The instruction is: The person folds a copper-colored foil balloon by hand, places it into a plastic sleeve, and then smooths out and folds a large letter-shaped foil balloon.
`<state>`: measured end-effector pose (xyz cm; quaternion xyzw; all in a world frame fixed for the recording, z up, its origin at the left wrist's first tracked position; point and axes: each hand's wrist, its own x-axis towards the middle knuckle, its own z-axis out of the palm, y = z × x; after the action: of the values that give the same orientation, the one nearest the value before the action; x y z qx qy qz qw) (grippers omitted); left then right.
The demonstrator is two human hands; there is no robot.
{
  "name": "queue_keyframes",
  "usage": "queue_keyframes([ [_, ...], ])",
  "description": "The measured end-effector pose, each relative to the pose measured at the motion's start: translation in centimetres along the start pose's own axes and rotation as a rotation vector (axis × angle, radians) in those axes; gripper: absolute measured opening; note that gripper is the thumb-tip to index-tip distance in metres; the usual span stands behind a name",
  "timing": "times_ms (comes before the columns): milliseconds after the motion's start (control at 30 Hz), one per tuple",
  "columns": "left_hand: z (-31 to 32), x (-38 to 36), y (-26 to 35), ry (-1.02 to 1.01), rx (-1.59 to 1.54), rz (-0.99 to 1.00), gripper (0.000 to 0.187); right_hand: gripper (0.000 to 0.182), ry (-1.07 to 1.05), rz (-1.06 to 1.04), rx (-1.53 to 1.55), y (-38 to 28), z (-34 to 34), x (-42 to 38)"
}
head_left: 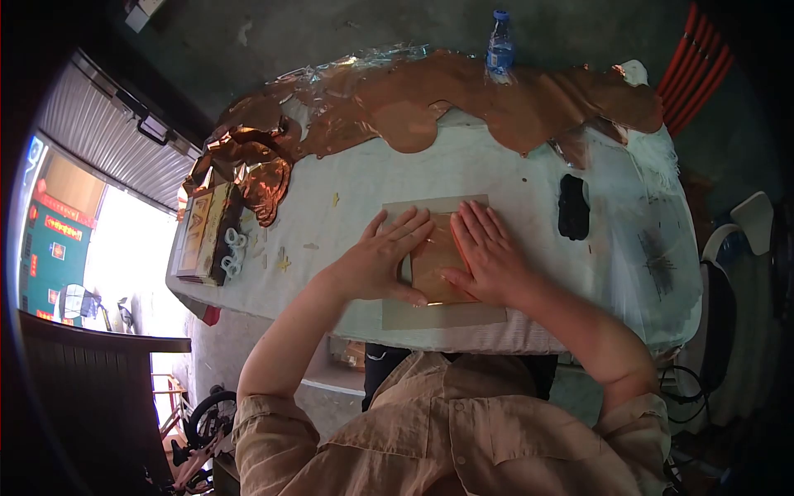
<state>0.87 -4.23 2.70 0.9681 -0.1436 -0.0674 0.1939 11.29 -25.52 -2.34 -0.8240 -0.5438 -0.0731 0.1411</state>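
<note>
Faces copper foil (407, 124) at the far edge of the table (331, 198), box (217, 227) left, black item (573, 207) right. Lays left hand (382, 258) and right hand (490, 260) open and flat along a coppery sheet (434, 263) on grey board (467, 316).

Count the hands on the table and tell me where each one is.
2. The left hand is spread at the left side of the copper-coloured sheet; the right hand lies flat along its right side. Neither is hidden, and no others show.
</note>
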Motion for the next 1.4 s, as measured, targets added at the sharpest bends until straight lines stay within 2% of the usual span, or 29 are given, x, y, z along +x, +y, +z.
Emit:
queue_keyframes([
  [67, 0.2, 0.3, 1.1, 0.113, 0.106, -0.010, 0.106, 0.082, 0.002, 0.002, -0.004, 0.0, 0.3, 0.0],
  [167, 1.2, 1.0, 2.0, 0.111, 0.100, 0.018, 0.099, 0.078, -0.002, 0.010, 0.003, 0.0, 0.2, 0.0],
  [333, 2.3, 0.8, 1.6, 0.104, 0.147, 0.002, 0.098, 0.069, 0.035, 0.024, 0.047, 0.9, 0.5, 0.0],
  [400, 2.1, 0.9, 1.7, 0.086, 0.167, 0.001, 0.098, 0.060, -0.113, -0.003, 0.390, 2.4, -0.3, 0.8],
  [433, 2.0, 0.9, 1.7, 0.075, 0.145, -0.008, 0.099, 0.060, -0.107, 0.001, 0.386, 3.0, -0.7, 0.9],
  [500, 1.9, 0.8, 1.8, 0.061, 0.128, -0.010, 0.100, 0.054, -0.057, 0.464, 1.756, 4.1, -1.7, 1.2],
  [533, 1.9, 0.8, 1.8, 0.062, 0.118, -0.015, 0.100, 0.053, 0.042, 0.327, 1.835, 5.8, 0.0, 1.3],
  [567, 1.9, 0.9, 1.9, 0.064, 0.108, -0.020, 0.100, 0.053, 0.051, 0.326, 1.833, 5.8, -0.7, 1.2],
  [633, 1.9, 0.9, 1.9, 0.063, 0.112, -0.019, 0.100, 0.048, 0.115, 0.541, 1.722, 5.7, -2.1, 1.4],
  [667, 1.9, 0.9, 1.9, 0.060, 0.112, -0.025, 0.100, 0.048, 0.117, 0.539, 1.721, 5.5, -2.1, 1.3],
  [733, 1.9, 0.9, 1.8, 0.065, 0.115, -0.024, 0.101, 0.042, 0.135, 0.383, 1.154, 4.7, -1.7, 0.8],
  [767, 2.0, 0.8, 1.8, 0.065, 0.115, -0.024, 0.101, 0.042, 0.132, 0.380, 1.154, 4.3, -1.6, 0.8],
  [833, 2.0, 0.8, 1.9, 0.065, 0.112, -0.028, 0.101, 0.042, 0.231, 0.093, 0.556, 3.2, -1.2, 0.5],
  [867, 2.0, 0.8, 1.8, 0.066, 0.113, -0.027, 0.101, 0.042, 0.225, 0.094, 0.559, 2.7, -0.9, 0.5],
  [933, 2.0, 0.7, 1.7, 0.080, 0.130, -0.018, 0.099, 0.050, 0.089, 0.002, 0.274, 1.9, -0.4, 0.3],
  [1067, 2.1, 0.8, 1.8, 0.109, 0.155, -0.006, 0.099, 0.055, -0.011, 0.047, 0.152, 1.3, 0.1, -0.2],
  [1400, 2.0, 0.3, 1.4, 0.207, 0.039, 0.021, 0.098, 0.060, -0.002, 0.027, -0.015, 0.9, 0.0, -0.3],
])
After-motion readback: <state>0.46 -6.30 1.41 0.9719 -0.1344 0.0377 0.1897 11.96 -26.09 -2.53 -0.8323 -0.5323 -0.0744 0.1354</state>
